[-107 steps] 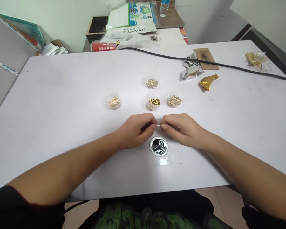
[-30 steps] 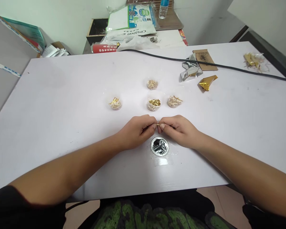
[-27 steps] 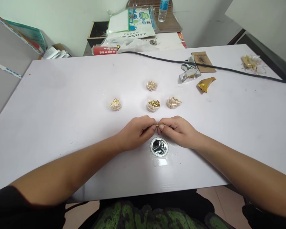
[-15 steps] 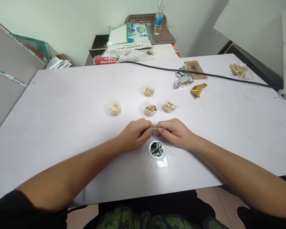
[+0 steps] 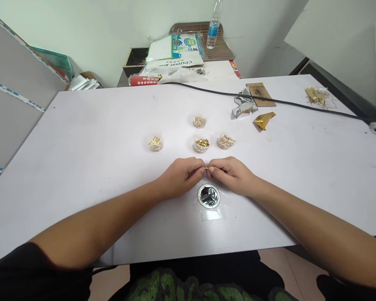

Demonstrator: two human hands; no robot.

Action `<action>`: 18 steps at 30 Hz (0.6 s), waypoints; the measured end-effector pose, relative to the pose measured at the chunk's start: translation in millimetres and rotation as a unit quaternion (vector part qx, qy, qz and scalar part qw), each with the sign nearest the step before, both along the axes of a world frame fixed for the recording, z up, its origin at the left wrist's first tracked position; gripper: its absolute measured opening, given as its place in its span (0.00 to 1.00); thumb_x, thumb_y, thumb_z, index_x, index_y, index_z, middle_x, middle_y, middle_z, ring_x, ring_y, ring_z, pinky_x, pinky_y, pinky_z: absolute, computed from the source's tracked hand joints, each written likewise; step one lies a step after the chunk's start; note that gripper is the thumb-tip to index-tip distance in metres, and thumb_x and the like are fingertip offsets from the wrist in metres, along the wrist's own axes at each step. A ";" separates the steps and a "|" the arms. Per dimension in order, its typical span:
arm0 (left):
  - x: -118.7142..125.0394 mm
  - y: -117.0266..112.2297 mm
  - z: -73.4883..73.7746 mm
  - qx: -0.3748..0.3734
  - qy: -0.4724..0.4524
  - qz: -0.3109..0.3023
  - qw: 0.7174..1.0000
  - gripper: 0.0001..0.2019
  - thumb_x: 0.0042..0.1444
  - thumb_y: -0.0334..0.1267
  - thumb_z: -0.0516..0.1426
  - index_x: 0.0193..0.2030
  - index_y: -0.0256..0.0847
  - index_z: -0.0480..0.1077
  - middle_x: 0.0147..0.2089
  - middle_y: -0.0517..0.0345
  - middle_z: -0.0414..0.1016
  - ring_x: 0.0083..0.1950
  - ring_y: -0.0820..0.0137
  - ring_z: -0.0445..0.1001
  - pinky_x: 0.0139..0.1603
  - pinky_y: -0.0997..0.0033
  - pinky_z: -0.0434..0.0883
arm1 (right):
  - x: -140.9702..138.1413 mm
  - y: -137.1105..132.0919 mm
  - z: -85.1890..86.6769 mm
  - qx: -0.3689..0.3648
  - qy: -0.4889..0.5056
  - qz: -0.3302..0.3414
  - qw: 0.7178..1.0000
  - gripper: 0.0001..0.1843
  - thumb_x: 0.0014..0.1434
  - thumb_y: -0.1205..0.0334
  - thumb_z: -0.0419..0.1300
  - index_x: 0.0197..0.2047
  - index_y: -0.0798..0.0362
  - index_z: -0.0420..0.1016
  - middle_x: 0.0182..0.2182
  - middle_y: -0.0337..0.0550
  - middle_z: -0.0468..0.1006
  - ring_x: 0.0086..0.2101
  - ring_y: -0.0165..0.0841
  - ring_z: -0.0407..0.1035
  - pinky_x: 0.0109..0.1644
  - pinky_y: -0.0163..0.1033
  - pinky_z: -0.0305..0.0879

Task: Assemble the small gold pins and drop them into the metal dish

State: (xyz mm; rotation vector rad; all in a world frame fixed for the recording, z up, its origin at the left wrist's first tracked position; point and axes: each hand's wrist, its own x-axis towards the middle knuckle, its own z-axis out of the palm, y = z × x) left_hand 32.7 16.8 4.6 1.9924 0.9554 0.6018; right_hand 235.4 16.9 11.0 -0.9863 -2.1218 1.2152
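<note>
My left hand [image 5: 181,177] and my right hand [image 5: 230,174] rest on the white table [image 5: 81,138], fingertips meeting. Both are pinched shut on a thin gold pin [image 5: 206,168] held level between them. Just below the fingertips lies a round metal tin [image 5: 208,196] with shiny silvery pieces in it. Beyond the hands stand several small clear cups of gold pins: one to the left [image 5: 156,144], one in the middle [image 5: 201,145], one to its right [image 5: 226,141] and one farther back [image 5: 199,121].
A black cable [image 5: 269,100] crosses the far right of the table. Silver foil [image 5: 244,107], a gold foil bag [image 5: 264,120], a brown card [image 5: 260,93] and a clear bag of gold parts [image 5: 316,95] lie at the back right. Papers and a water bottle [image 5: 213,26] stand behind.
The hands stay pinched on the pin, their fingertips drawn slightly closer. The camera has tilted up, showing more of the back wall and bottle.
</note>
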 end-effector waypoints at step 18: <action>-21.7 8.4 49.8 0.314 0.027 0.049 0.948 0.11 0.62 0.33 0.49 0.30 0.38 0.67 0.24 0.60 0.66 0.29 0.74 0.63 0.33 0.73 0.64 | 11.4 2.9 6.3 0.146 -0.009 0.020 0.989 0.22 0.71 0.52 0.45 0.35 0.56 0.73 0.25 0.41 0.73 0.25 0.28 0.64 0.31 0.34 0.59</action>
